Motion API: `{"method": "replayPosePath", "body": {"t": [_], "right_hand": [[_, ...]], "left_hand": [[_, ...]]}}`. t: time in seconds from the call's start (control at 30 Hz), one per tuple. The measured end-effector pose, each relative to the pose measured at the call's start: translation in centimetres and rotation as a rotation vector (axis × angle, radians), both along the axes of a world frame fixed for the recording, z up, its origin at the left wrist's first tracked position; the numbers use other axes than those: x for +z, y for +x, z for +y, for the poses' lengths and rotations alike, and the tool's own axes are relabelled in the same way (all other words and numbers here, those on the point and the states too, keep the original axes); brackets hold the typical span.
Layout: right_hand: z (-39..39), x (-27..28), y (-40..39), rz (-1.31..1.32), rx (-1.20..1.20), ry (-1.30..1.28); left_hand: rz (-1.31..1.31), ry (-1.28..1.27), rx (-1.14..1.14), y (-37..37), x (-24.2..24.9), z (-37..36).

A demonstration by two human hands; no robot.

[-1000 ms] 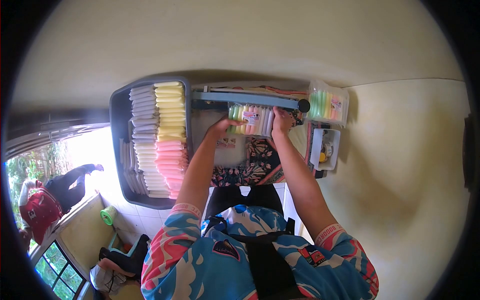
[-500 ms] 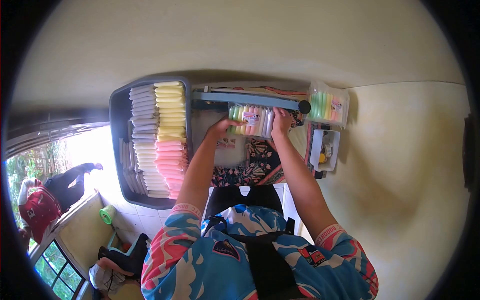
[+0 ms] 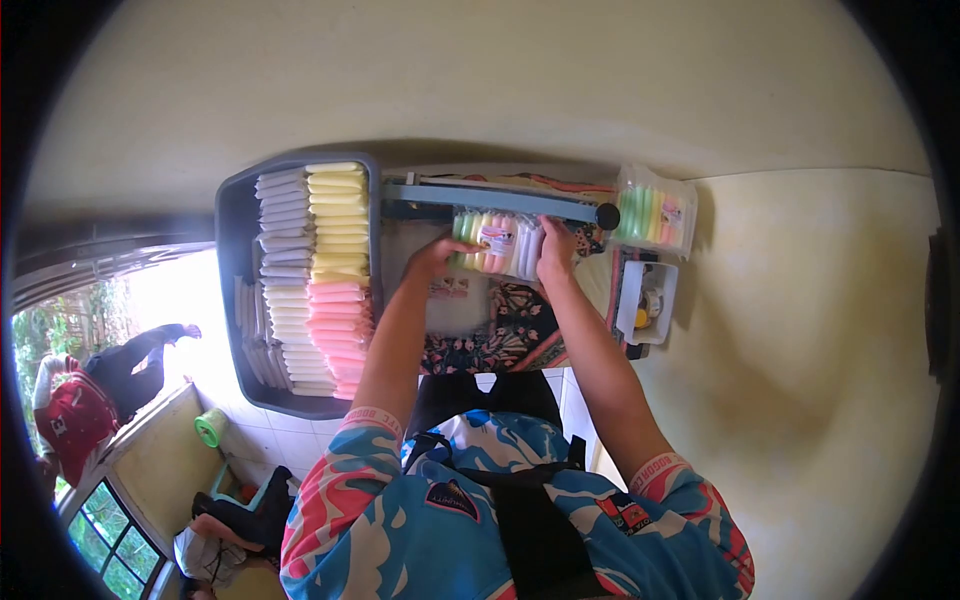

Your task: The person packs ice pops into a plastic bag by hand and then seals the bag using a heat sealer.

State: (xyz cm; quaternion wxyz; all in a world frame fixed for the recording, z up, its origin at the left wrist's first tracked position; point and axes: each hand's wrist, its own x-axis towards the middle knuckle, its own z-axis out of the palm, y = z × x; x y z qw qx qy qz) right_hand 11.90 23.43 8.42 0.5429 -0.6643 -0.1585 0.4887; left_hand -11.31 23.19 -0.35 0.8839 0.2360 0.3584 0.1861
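A clear bag of coloured tubes (image 3: 500, 246), green, yellow, pink and pale purple with a label, lies between my two hands just below the long blue-grey sealer bar (image 3: 500, 200). My left hand (image 3: 436, 258) grips its left end at the green tubes. At the right end, my right hand (image 3: 556, 248) holds the bag beside the purple tubes. Below the bag, clear plastic sheets (image 3: 455, 310) and small labels (image 3: 450, 288) rest on the patterned cloth (image 3: 520, 325).
A large grey tub (image 3: 232, 270) at left holds rows of grey, yellow, white and pink packets. Another filled bag (image 3: 655, 212) and a white box (image 3: 668, 285) with small items stand at right. Two other people (image 3: 82, 410) (image 3: 250, 520) are at lower left.
The bag has shifted very slightly left and tilted a little between my hands. Both hands still hold it.
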Motion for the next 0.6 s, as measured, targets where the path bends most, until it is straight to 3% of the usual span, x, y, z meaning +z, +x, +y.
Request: {"method": "replayPosePath", "body": {"t": [0.07,0.17,0.23,0.43,0.53,0.6], "right_hand": [[-0.3,0.5,-0.1,0.096,-0.014,0.024],[-0.6,1.4,-0.3,0.215,-0.034,0.044],[-0.9,1.6,-0.4,0.257,-0.042,0.026],[-2.2,2.7,-1.0,0.288,-0.025,0.044],[-2.8,3.4,-1.3,0.251,0.025,0.079],[-3.1,3.8,-1.7,0.242,0.025,0.117]], "left_hand": [[-0.025,0.137,-0.028,-0.8,-4.5,-0.3],[0.001,0.031,-0.001,-1.1,-4.7,-0.1],[0.013,-0.182,0.058,-0.7,1.1,0.5],[0.060,-0.172,0.008,-1.6,0.0,1.0],[0.137,-0.081,-0.011,-1.9,1.2,1.1],[0.094,0.358,-0.059,-2.5,-1.5,0.8]]}}
